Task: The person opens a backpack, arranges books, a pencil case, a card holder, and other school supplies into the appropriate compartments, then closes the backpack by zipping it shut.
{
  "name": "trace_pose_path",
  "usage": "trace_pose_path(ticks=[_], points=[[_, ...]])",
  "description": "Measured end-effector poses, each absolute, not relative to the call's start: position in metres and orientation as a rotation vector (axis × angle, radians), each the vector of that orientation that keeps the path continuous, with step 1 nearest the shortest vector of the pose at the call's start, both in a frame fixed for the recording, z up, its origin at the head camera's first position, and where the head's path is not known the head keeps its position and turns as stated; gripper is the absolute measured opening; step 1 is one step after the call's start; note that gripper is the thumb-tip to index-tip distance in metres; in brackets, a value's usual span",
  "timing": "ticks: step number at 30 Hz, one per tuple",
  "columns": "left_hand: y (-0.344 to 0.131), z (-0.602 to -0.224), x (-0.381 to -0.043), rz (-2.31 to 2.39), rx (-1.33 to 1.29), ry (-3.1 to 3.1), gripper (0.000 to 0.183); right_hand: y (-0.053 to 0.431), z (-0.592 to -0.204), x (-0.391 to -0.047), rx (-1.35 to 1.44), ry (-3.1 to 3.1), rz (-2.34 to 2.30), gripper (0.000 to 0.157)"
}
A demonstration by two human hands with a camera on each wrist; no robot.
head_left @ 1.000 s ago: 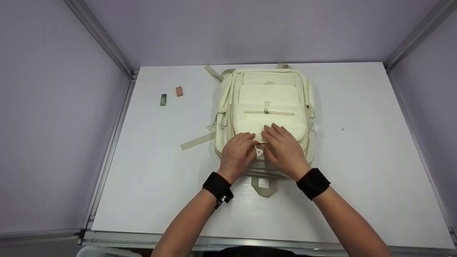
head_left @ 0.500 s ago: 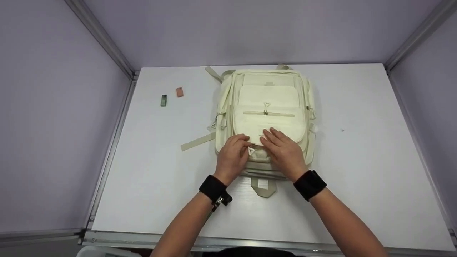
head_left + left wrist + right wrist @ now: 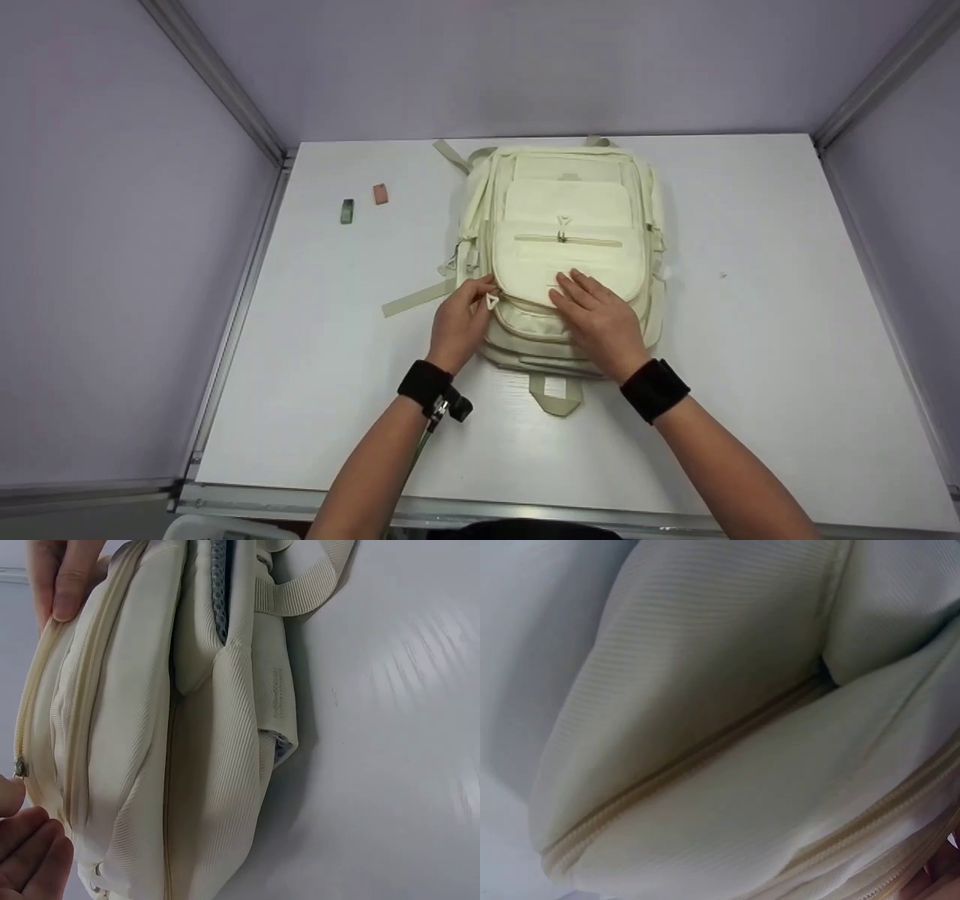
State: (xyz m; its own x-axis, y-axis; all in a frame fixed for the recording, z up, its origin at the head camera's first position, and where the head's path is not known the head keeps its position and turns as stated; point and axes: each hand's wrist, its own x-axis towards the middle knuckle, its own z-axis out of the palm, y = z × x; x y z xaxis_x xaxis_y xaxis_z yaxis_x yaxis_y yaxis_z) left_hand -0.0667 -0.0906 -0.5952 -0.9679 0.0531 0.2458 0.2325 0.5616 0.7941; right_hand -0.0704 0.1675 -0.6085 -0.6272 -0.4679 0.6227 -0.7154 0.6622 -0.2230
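A cream backpack (image 3: 574,202) lies front side up, its grey-beige top handle (image 3: 556,406) toward the person. At the left corner of the front pocket, my left hand (image 3: 459,322) pinches a zipper pull with a triangular tab (image 3: 492,301). The metal zipper slider (image 3: 21,766) shows at the left thumb's tip in the left wrist view. My right hand (image 3: 600,322) rests on the front pocket with its fingers fairly straight; its thumb is hidden in the head view. Mostly backpack fabric (image 3: 697,787) fills the right wrist view, with a few fingers at the lower right corner.
Left of the backpack, a small green block (image 3: 346,211) and a small pinkish-red block (image 3: 381,194) lie on the white table (image 3: 765,360). A loose strap (image 3: 418,298) sticks out to the left. Panels enclose the table's back and sides.
My left hand has moved left along the pocket's edge, drawing the zipper pull from the middle to the left corner. My right hand stays on the pocket, shifted only slightly.
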Motion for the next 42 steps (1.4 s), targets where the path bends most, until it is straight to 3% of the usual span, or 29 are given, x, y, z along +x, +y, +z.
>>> trace_pose_path(ticks=[14,22,42], points=[[-0.081,-0.59,-0.053,-1.291,-0.341,-2.656,0.006,0.132,-0.588,-0.073,0.946,-2.382,0.57,0.038],[-0.071,-0.585,-0.045,-1.254,-0.389,-2.671,0.007,0.129,-0.597,-0.071,0.931,-2.278,0.52,0.032],[-0.085,-0.586,-0.084,-1.31,-0.163,-2.724,0.014,0.128,-0.603,-0.069,0.921,-2.234,0.535,0.027]])
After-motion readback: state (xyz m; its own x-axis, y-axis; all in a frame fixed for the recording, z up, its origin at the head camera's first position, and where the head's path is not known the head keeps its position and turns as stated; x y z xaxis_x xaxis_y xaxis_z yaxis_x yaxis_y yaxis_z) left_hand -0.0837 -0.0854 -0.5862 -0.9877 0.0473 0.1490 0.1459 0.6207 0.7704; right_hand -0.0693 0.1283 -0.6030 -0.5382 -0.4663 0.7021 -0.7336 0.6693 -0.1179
